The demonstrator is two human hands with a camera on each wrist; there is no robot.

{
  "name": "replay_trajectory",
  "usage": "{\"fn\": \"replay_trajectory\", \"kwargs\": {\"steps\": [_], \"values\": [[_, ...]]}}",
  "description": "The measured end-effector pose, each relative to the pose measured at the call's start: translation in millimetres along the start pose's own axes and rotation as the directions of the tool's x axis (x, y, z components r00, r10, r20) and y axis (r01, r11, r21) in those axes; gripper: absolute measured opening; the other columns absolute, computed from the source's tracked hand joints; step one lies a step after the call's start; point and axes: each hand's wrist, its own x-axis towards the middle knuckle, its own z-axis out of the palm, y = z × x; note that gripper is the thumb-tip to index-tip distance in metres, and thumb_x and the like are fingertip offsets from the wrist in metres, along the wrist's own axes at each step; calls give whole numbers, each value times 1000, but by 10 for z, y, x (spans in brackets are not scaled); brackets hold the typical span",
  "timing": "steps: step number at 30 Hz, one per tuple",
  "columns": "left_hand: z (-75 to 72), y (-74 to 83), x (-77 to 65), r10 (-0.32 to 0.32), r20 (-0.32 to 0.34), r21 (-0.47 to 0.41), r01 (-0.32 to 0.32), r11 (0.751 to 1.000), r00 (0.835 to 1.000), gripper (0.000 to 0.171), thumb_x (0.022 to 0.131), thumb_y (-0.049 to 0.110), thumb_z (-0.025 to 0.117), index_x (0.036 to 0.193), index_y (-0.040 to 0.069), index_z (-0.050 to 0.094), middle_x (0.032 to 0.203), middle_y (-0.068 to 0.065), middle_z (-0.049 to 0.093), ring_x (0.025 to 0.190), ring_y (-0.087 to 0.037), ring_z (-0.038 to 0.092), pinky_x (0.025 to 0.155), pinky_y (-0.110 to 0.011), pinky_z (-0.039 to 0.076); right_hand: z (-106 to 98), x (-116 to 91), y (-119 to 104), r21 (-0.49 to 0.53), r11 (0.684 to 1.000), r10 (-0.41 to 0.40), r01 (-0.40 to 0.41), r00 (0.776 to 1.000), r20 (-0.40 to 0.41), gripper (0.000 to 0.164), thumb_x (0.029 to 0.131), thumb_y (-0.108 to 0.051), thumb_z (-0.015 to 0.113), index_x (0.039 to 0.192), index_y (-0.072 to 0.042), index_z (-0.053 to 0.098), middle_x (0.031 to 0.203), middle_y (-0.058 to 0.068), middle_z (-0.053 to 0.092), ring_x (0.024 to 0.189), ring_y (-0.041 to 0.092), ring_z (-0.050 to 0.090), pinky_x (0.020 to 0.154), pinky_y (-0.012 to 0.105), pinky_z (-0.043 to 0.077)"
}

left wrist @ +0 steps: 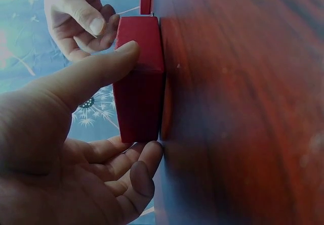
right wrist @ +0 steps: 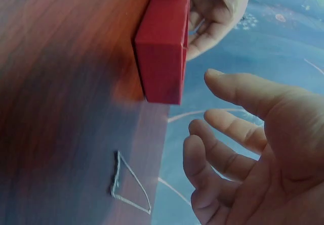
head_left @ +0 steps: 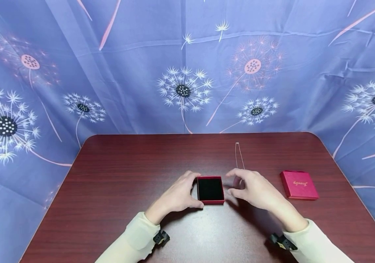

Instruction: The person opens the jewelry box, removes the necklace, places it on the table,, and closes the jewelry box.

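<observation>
A small red jewelry box bottom [head_left: 210, 202] with a black pad [head_left: 210, 189] inside lies on the table. My left hand [head_left: 179, 193] holds it from the left, thumb on the near side and fingers at the far side, as the left wrist view shows. To the right of the box is my right hand [head_left: 255, 187], apart from it, with relaxed fingers and nothing in them. A thin silver-coloured chain [head_left: 236, 157] lies on the table beyond the right hand, which covers its near end in the head view. The right wrist view shows the chain [right wrist: 116, 177] looped.
A red lid [head_left: 300, 185] with gold lettering, upside down from here, lies at the right of the dark wood table [head_left: 125, 164]. Blue curtain cloth [head_left: 134, 73] with dandelion prints hangs behind the table and at both sides.
</observation>
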Motion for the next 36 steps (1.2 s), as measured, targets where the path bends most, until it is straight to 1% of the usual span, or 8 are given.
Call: {"fn": "replay_trajectory", "kwargs": {"steps": [2,6,12,18,22,27,32,36], "values": [[-3,0,-1,-6,5,0,6,1000,1000,96,77,32,96,157,7,47,148,-5,53,129,-21,53,112,-44,45,-33,-20,24,-7,1000,-13,13,1000,-4,43,88,-15,87,128,-11,71,87,-8,66,76,10,61,68,31,52],[-4,-3,2,-6,6,0,6,1000,1000,97,77,32,96,157,8,46,147,-4,53,123,-19,55,110,-43,46,-103,-75,74,-25,999,-46,46,999,-20,47,87,-14,89,129,-10,70,96,-3,69,86,15,66,72,34,56],[4,-14,2,9,1,2,-9,1000,1000,97,75,31,96,156,7,48,145,-5,54,118,-20,57,108,-42,48,-236,-178,165,-85,993,-83,79,995,-49,53,84,-15,92,131,-10,68,114,3,70,100,24,69,84,44,59],[3,-19,7,15,-1,5,-15,1000,1000,98,74,30,97,154,5,48,144,-7,54,121,-21,56,109,-44,47,-417,-275,305,-162,985,-70,60,996,-59,60,82,-16,92,136,-9,66,129,8,67,116,30,66,96,53,54],[4,-21,8,13,0,4,-13,1000,1000,99,73,30,98,154,4,48,145,-8,54,124,-22,55,110,-44,46,-544,-339,423,-204,978,-59,46,997,-56,69,81,-21,93,141,-7,62,135,12,65,124,37,61,100,60,49],[-5,-13,0,11,2,1,-11,1000,1000,99,74,30,97,155,5,47,145,-7,54,122,-22,56,110,-44,47,-669,-418,571,-253,967,-12,1,999,-40,80,78,-25,96,145,-8,57,139,17,61,129,45,55,101,66,45],[-10,-15,1,9,4,15,-10,1000,1000,99,74,31,97,155,5,47,145,-7,54,121,-20,56,109,-44,47,-755,-485,728,-288,958,14,-22,999,-30,87,74,-26,98,147,-6,54,140,22,58,129,48,53,100,69,44],[-12,-12,2,9,4,15,-9,1000,1000,99,74,30,97,155,5,47,145,-7,54,124,-22,55,110,-44,46,-821,-527,854,-313,949,37,-42,999,-23,93,71,-28,100,147,-5,52,140,25,57,127,52,51,96,74,43]]}}
